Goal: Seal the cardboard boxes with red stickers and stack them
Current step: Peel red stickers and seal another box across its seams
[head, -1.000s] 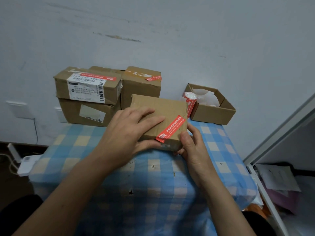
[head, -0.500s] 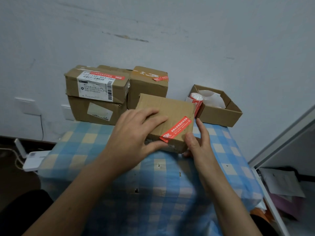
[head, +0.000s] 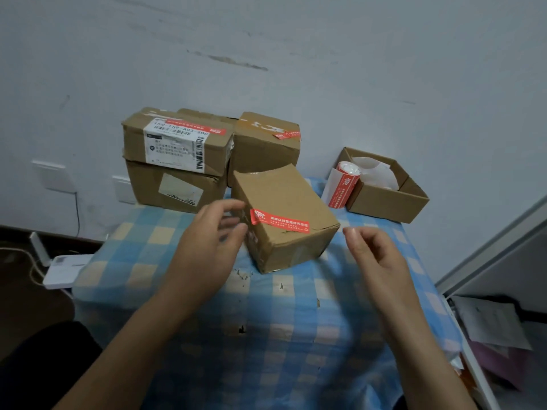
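One red-stickered box (head: 285,196) sits between left hand (head: 211,235) and right hand (head: 377,254), both slack, empty.

— What is different now with the 2 hands?

— The left hand (head: 213,232) is no more on top of the box (head: 284,196). It is now beside the left face, fingers loosely curled and blurred, so I cannot tell if it touches. The right hand (head: 376,255) has left the red sticker (head: 279,221) and is apart, on the right.

— And the box?

— It is turned: 1 corner now points to the person, and it lies flat on the checked cloth (head: 296,335).
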